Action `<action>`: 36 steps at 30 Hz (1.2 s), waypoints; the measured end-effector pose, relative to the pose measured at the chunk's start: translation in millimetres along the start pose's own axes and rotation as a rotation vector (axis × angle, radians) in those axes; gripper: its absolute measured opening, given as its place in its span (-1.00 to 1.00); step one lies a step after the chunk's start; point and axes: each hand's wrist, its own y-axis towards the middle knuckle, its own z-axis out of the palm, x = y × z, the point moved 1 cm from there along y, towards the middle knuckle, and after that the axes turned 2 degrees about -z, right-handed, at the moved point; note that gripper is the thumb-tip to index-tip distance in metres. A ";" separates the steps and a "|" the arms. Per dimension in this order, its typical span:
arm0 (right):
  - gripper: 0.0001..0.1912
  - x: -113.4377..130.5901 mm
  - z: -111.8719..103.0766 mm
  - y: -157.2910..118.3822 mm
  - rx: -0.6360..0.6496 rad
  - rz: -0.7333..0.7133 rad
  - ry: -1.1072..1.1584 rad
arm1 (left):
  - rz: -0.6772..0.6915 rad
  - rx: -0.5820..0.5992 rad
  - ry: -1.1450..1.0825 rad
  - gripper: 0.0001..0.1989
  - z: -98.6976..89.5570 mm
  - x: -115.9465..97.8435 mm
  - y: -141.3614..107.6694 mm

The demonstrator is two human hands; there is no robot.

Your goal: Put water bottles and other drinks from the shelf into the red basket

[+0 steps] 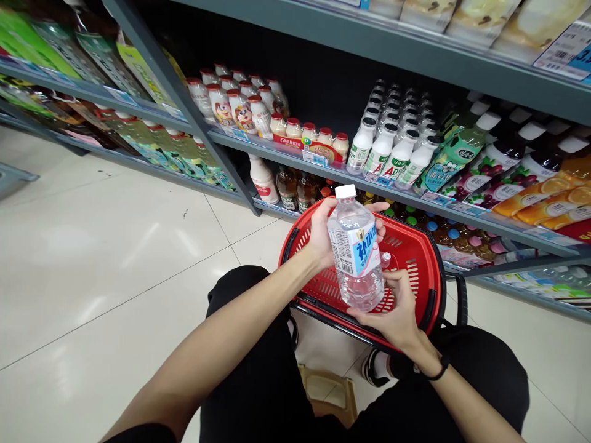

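A clear water bottle point(354, 252) with a white cap and a blue, white and pink label is held slightly tilted above a red shopping basket point(314, 289). My left hand point(323, 237) is wrapped round the bottle's upper part from the left and behind, with fingertips showing past its right side. At the bottle's lower end, my right hand point(399, 314) grips it, thumb under the base and fingers at the right side. Partly hidden behind the held bottle, a small pinkish cap point(386, 258) shows in the basket; what it belongs to I cannot make out.
Shelves point(295, 151) ahead carry small red-capped bottles point(237, 104), white bottles with dark caps point(381, 147) and juice bottles point(549, 191). More drinks point(92, 55) stand on the left shelves. A beige stool point(330, 394) is between my legs on the tiled floor point(138, 258).
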 end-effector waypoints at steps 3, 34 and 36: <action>-0.28 -1.1 0.0 2.3 0.058 0.043 0.121 | 0.021 -0.021 0.026 -0.28 1.3 -2.7 -1.0; -0.53 -9.2 26.5 26.1 -0.059 0.991 1.187 | 0.343 -0.341 0.893 -0.40 -8.2 24.3 9.6; -0.53 -9.5 25.8 27.2 -0.052 0.990 1.172 | 0.340 -0.361 0.873 -0.41 -7.9 23.4 10.1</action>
